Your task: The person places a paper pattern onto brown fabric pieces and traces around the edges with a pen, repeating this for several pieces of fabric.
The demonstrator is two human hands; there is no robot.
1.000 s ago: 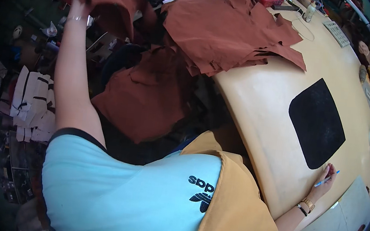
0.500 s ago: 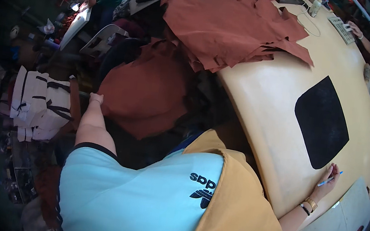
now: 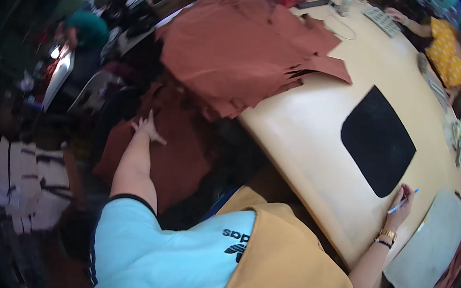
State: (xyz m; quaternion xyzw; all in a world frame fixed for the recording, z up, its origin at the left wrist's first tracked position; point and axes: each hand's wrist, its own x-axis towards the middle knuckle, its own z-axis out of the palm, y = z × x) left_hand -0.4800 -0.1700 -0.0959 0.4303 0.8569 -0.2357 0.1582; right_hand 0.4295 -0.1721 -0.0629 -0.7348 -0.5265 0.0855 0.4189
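Observation:
My left hand (image 3: 148, 128) reaches out to the left with its fingers spread, over a reddish-brown leather sheet (image 3: 174, 163) that hangs below the table's edge. Nothing shows in its grasp. At the table's near right, my right hand (image 3: 401, 206) is closed round a slim blue-and-white pen (image 3: 406, 201). Just beyond its fingers lies a flat black template-like sheet (image 3: 377, 142) with one rounded side. A large pile of reddish-brown leather (image 3: 247, 49) covers the far left part of the table and overhangs its edge.
The pale table (image 3: 300, 129) curves along my right side. A grey sheet (image 3: 428, 252) lies at its near right corner. A person in yellow (image 3: 451, 52) works across the table by a calculator-like device (image 3: 382, 21). Bundled white pieces (image 3: 32, 184) stand at left; another person (image 3: 84, 30) bends farther back.
My left hand has let go of the hanging leather's edge and moved inward over it, fingers now spread. My right hand still holds the pen by the black sheet. The view has turned.

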